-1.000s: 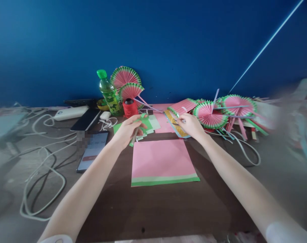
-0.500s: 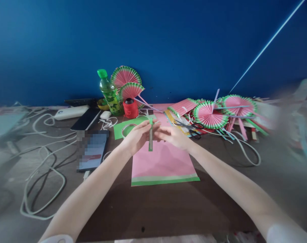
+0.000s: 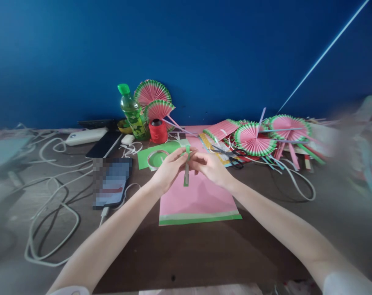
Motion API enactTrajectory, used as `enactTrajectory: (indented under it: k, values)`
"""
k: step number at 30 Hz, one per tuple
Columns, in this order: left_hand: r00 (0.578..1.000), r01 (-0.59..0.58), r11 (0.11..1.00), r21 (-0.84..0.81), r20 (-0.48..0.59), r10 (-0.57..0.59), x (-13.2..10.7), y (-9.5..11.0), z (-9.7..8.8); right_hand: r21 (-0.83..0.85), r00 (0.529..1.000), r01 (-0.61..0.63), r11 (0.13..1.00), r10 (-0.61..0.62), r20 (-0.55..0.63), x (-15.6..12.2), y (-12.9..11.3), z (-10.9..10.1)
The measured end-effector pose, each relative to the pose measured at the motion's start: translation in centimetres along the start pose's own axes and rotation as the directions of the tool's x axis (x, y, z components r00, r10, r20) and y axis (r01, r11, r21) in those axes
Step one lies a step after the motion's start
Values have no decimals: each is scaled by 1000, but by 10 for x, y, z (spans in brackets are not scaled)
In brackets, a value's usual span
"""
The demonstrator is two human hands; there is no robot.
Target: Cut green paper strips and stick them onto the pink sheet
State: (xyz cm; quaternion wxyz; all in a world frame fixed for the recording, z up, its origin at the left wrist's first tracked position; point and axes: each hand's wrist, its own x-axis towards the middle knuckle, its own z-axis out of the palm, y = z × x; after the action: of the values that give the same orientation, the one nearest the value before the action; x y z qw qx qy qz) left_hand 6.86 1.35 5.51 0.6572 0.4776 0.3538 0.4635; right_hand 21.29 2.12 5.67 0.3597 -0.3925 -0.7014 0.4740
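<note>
Above the pink paper sheet [image 3: 198, 196], a narrow green paper strip [image 3: 186, 174] hangs upright between my hands. A paler band runs along part of the strip. My left hand [image 3: 172, 166] pinches it from the left side. My right hand [image 3: 208, 166] has its fingers closed on the same strip from the right, the fingertips of both hands nearly meeting. The pink sheet lies flat and carries a light and a bright green band along its near edge. Behind my left hand are a green paper sheet [image 3: 143, 159] and a roll of tape [image 3: 150, 157] on it.
Black scissors [image 3: 231, 155] and folded pink-and-green paper fans [image 3: 255, 140] lie at the right. A green bottle [image 3: 132, 114] and a red cylindrical object [image 3: 158, 132] stand at the back. A phone [image 3: 113, 184] and white cables [image 3: 78, 223] cover the left side.
Both hands and the green strip have shifted slightly right and nearer. The right fingers have curled in more tightly around the strip. The pink sheet stays where it was.
</note>
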Motion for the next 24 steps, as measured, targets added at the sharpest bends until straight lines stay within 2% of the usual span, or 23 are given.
enactTrajectory:
  k: [3,5,6,7,8,10,12,13,18,24]
  values:
    - [991,-24,988,153,-130,44,0,1,-2,-54,1000,12,998,-12,5,0,1,-4]
    - [946,-97,925,368,-255,201,0,6,-5,-98,999,32,995,-28,42,-1,0,-9]
    - [915,-136,862,488,-271,298,0,9,-7,-120,997,39,992,-30,76,-1,-1,-11]
    - [898,-166,787,594,-239,370,0,13,-9,-150,993,45,988,-28,113,-1,-2,-14]
    - [905,-188,718,670,-166,392,0,17,-11,-186,989,52,981,-24,146,-1,-3,-16]
    - [961,-210,632,746,40,272,-2,25,-12,-270,981,66,961,-13,193,-1,-7,-19]
    - [971,-234,578,782,165,170,-3,29,-11,-324,974,73,943,3,228,-3,-9,-22]
    - [970,-244,553,797,192,152,-4,30,-10,-333,969,76,940,10,248,-3,-11,-23]
    - [963,-266,461,847,216,161,-5,31,-9,-353,965,101,930,-6,261,-6,-14,-28]
    - [979,-196,505,841,197,52,-8,38,-8,-328,972,132,935,-56,229,-6,-17,-37]
